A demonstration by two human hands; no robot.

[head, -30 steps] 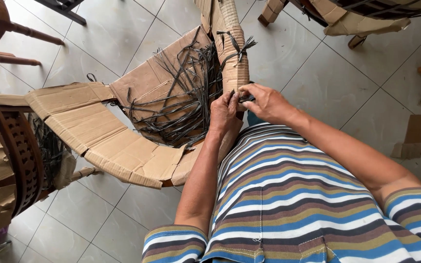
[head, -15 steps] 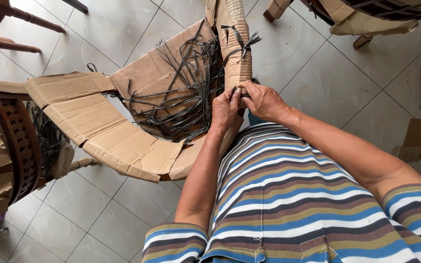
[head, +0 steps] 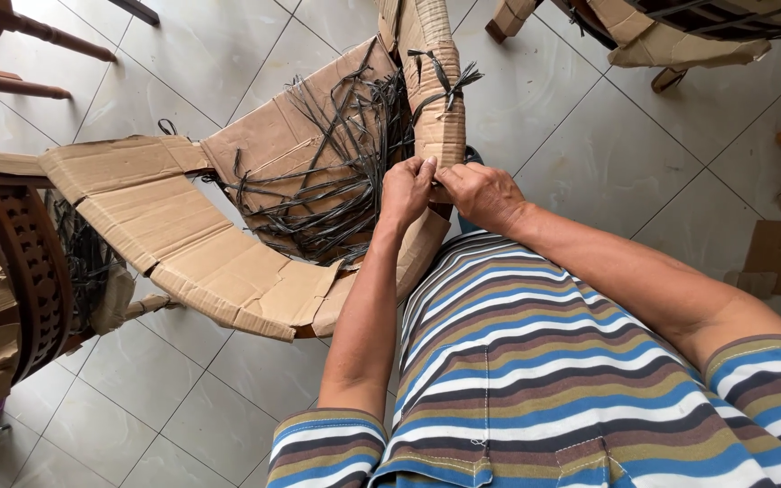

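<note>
Both hands meet at the cardboard-wrapped chair arm (head: pixel 440 117): the left hand (head: pixel 407 192) and the right hand (head: pixel 479 194) pinch closed on a dark plastic strap (head: pixel 436 72) at its lower end, fingertips touching. The chair lies tipped on the tiled floor (head: pixel 580 136), more loose straps (head: pixel 336 172) tangled against its cardboard seat wrap (head: pixel 192 244). The strap looks thin, light, springy and slick, so a grip near the knot seems best; the cardboard likely dents easily.

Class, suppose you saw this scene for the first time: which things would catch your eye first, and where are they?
At centre, the left hand and right hand meet at a cardboard-wrapped chair part. Left of them, a tangle of black strips spills over the cardboard wrapping. The striped shirt fills the lower right.
</note>
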